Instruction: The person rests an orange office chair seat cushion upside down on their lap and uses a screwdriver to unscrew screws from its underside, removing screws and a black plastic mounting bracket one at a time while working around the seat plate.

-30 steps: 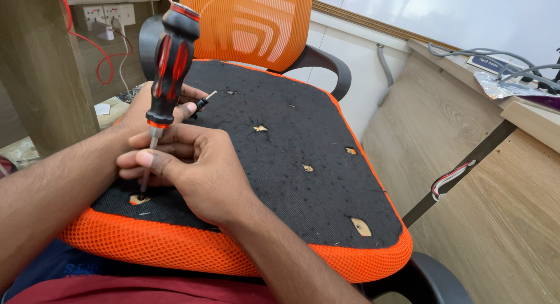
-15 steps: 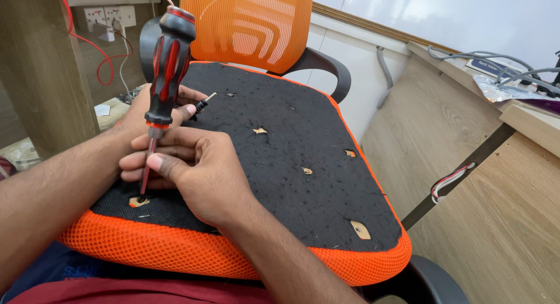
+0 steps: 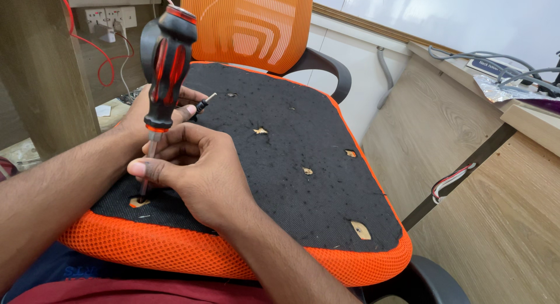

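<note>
Both hands meet at the screwdriver (image 3: pixel 165 71): right hand (image 3: pixel 195 164) pinches its shaft, left hand (image 3: pixel 153 114) behind grips a small bit (image 3: pixel 204 103).

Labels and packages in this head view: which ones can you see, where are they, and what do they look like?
Small label: far right on the desk, among grey cables; dark blue rectangle with pale print.
Crinkled plastic wrapper: right beside it on the desk edge; silvery and clear.
No screens or signs show.

screwdriver (image 3: pixel 165 71) handle tipped slightly rightward
</note>
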